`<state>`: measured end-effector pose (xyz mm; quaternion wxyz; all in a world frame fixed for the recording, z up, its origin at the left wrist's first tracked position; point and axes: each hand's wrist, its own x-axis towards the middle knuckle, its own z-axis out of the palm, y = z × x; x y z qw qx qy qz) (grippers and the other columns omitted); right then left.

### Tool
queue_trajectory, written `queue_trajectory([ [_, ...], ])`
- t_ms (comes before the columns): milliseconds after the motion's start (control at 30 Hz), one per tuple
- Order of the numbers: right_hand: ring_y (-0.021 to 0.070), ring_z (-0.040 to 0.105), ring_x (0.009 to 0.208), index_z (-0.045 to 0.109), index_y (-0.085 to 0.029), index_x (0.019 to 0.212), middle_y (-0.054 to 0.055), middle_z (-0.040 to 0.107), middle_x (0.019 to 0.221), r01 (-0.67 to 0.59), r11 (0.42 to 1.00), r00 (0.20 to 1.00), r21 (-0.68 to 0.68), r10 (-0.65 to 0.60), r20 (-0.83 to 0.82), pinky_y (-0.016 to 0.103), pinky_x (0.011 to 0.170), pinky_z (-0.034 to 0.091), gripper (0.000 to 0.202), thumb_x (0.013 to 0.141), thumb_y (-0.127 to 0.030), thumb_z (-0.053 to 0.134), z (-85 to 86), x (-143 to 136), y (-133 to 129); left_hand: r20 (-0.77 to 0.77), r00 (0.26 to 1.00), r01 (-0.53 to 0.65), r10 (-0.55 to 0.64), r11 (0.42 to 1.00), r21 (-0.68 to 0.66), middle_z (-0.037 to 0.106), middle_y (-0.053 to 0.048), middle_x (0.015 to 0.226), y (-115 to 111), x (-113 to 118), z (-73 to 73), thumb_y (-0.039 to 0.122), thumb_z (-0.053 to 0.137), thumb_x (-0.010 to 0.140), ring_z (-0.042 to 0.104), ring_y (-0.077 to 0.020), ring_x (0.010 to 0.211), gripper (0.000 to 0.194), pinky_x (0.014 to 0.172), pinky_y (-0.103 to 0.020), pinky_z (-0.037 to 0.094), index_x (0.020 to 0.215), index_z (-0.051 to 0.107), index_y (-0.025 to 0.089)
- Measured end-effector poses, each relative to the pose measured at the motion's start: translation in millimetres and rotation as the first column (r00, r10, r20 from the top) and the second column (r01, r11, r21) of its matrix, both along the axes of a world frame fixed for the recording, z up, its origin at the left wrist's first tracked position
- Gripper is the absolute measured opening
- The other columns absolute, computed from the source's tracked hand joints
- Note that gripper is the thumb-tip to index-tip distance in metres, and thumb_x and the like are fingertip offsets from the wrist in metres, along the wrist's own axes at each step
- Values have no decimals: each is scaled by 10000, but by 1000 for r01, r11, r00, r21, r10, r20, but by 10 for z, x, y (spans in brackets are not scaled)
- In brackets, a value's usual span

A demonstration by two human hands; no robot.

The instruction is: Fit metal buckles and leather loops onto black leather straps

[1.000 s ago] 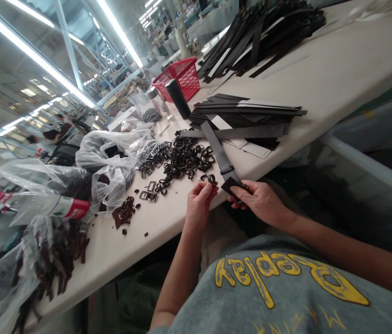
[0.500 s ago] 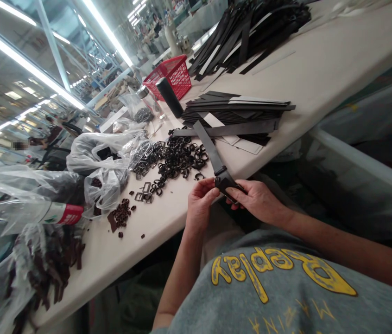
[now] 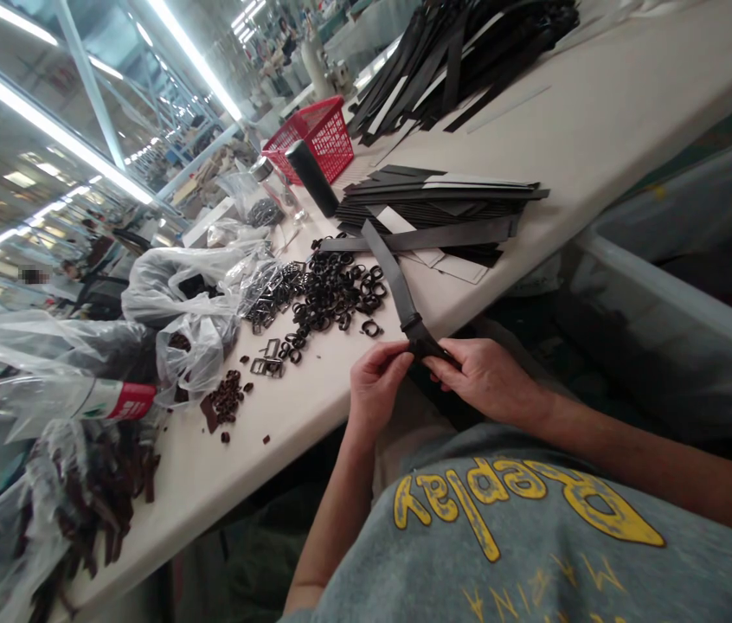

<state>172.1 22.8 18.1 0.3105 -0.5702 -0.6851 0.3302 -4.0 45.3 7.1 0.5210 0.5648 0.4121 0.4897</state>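
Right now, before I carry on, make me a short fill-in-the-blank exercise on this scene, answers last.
The left hand and right hand hold one strap; the hand nearer the red-labelled bottle is the ____ one.
The colour of the plastic basket is ____.
The large lettering on the grey shirt reads ____.

Missing words: left; red; Replay.

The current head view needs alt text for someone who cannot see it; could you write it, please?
A person's left hand and right hand hold the near end of a dark strap at the edge of a pale table. Beyond lie black loops, stacked dark strips and a red basket, with plastic bags to the left.
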Motion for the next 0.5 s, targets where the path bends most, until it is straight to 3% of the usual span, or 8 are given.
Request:
queue_trajectory([
  [167, 199, 623, 666, 607, -179, 791, 85, 684, 762, -3, 999, 988, 36, -2, 151, 291, 607, 363, 270, 946, -356, 473, 11, -3, -22, -16, 996, -81, 82, 995, 66, 717, -28, 885, -28, 70, -16, 284, 781, 794, 650, -139, 836, 133, 792, -252, 533, 893, 761, 197],
  [367, 215, 646, 732, 622, -174, 829, 90, 704, 809, -31, 998, 958, 56, 14, 286, 299, 639, 360, 243, 965, -319, 483, 10, -27, -27, 48, 995, -88, 89, 996, -10, 737, -21, 883, -40, 87, -78, 267, 807, 760, 669, -130, 805, 216, 765, -239, 543, 956, 742, 203],
  [500, 204, 638, 699, 604, -185, 791, 87, 703, 783, -52, 997, 973, 63, 36, 228, 296, 626, 372, 249, 956, -319, 474, 57, -22, -21, -38, 998, -47, 52, 990, 132, 739, -26, 923, -20, 55, -44, 228, 784, 786, 668, -133, 832, 182, 770, -241, 536, 968, 773, 228],
])
